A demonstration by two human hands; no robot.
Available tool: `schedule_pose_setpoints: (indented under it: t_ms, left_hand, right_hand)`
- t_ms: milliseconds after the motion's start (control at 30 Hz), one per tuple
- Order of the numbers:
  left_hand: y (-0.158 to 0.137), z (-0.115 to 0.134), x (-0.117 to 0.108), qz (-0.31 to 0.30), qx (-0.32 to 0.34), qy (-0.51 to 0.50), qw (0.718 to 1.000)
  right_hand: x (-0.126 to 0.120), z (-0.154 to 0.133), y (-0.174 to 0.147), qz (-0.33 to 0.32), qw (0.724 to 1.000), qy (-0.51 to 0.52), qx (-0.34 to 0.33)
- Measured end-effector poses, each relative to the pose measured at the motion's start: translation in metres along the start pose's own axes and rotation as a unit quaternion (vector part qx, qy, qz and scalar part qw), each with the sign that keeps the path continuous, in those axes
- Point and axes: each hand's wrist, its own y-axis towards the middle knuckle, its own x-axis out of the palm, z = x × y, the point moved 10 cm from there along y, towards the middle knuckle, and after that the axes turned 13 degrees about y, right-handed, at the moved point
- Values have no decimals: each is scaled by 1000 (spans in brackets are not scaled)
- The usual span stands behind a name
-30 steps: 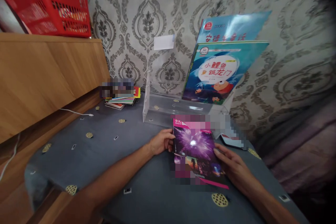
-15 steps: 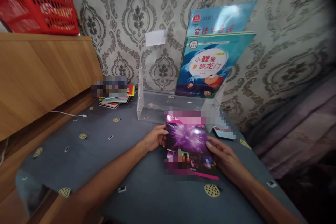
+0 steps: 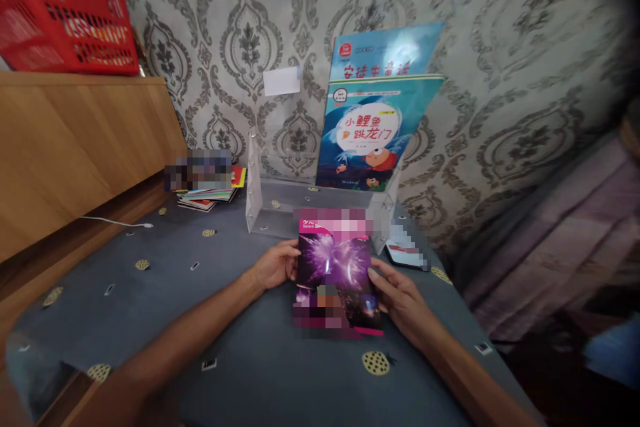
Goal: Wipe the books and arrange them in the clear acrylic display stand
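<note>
A purple and pink book point(image 3: 334, 260) with a firework-like burst on its cover is held above the table, parts of it blurred out. My left hand point(image 3: 276, 265) grips its left edge, thumb in front and fingers behind. On the opposite edge my right hand point(image 3: 397, 290) is closed, its thumb on the cover. Just beyond the book stands a clear acrylic rack point(image 3: 253, 190). A blue picture book point(image 3: 360, 140) with an orange fish leans upright in its right part. Behind that rises a taller light-blue book point(image 3: 385, 50).
A pile of books point(image 3: 210, 195) lies at the back left of the cloth-covered table point(image 3: 165, 307). Right of the rack is a dark-edged flat object point(image 3: 407, 253), partly blurred. A white cable point(image 3: 117, 220) runs along the left. A red basket point(image 3: 75, 20) sits on a wooden cabinet point(image 3: 85, 160).
The whole scene has shifted left in view as the camera turned slightly right. Both hands still hold the purple book in much the same way.
</note>
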Motion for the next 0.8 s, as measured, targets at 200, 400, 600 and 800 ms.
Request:
schedule_pose_setpoints:
  t_ms: [200, 400, 600, 800]
  left_hand:
    - [9, 32, 4, -2, 13, 64, 998]
    - [30, 70, 12, -3, 42, 124, 991]
    - [52, 98, 15, 15, 57, 161, 985]
    - [68, 129, 25, 19, 76, 187, 979]
  right_hand:
    - [0, -31, 10, 5, 991, -86, -98]
    - [5, -65, 31, -15, 978, -143, -152]
    - [3, -81, 46, -14, 978, -121, -170]
    - [4, -108, 57, -12, 977, -105, -186]
